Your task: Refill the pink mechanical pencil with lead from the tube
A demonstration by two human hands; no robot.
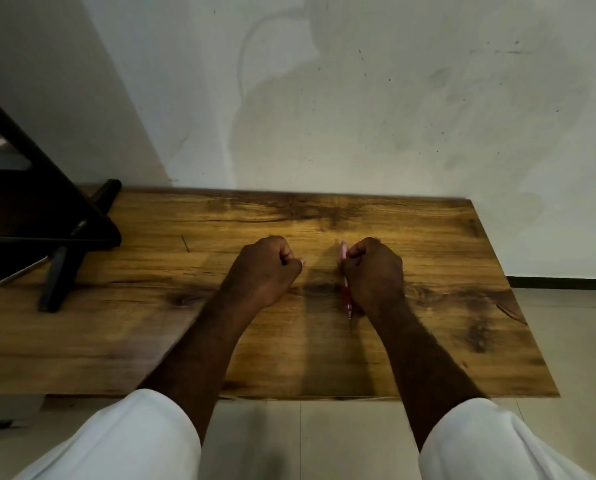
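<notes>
No text, label, brand, number or sign can be read in this view. The slim pink plastic mechanical pencil [347,296] is too small and blurred to show any print on its barrel. The flat dark device with a silver edge [10,269], at the left of the brown wooden bench [428,306], shows no legible marking.

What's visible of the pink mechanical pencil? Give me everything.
The pink mechanical pencil is slim, glossy and plastic-looking. The right hand grips its middle, hiding that stretch; one end pokes out toward the wall, the longer end runs toward the person, narrowing to a thin tip. It is held over the wooden table; whether the tip touches it is unclear.
</notes>
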